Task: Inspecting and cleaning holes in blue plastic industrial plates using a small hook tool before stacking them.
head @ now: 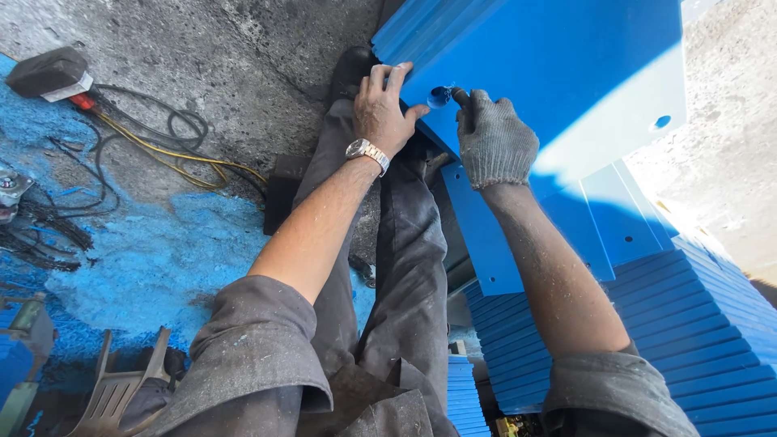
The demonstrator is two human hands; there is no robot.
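Your grey sleeves and dark trousers (405, 267) fill the near view. Beyond them your bare left hand (380, 113) grips the blue plastic sheet (558, 73) at its edge, fingers curled over, while your gloved right hand (494, 142) pokes a finger at the round hole (439, 96) between them. I judge that the finger could catch on a rough rim. It is a smooth, bright sheet, propped over your legs.
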